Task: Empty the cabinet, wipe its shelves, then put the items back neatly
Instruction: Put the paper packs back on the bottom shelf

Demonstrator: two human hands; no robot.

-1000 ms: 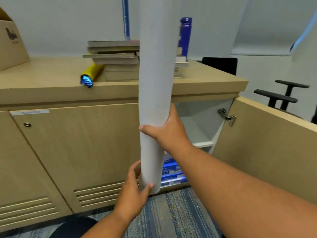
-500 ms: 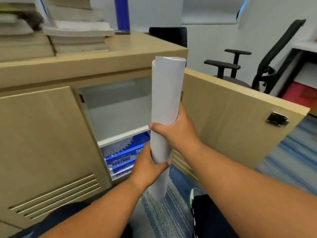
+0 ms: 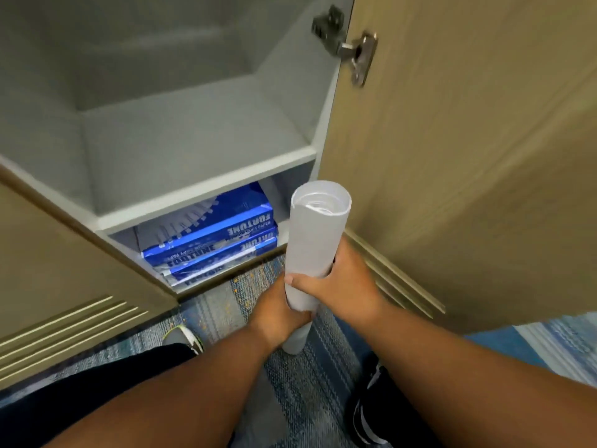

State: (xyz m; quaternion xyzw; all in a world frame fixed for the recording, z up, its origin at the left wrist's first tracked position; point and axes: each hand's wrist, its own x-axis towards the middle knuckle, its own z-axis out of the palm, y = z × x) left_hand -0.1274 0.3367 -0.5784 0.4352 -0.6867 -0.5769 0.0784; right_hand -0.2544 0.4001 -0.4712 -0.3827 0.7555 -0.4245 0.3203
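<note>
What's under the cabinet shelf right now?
A stack of blue paper packs lies under the shelf. The space behind them is hidden by the shelf's front edge.

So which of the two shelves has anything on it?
The lower shelf: blue paper packs are stacked on it, while the upper shelf shows only bare grey board.

Upright white paper roll (image 3: 318, 234) before the open cabinet (image 3: 284, 79); blue reams (image 3: 210, 245) stacked under its shelf (image 3: 206, 185).
</note>
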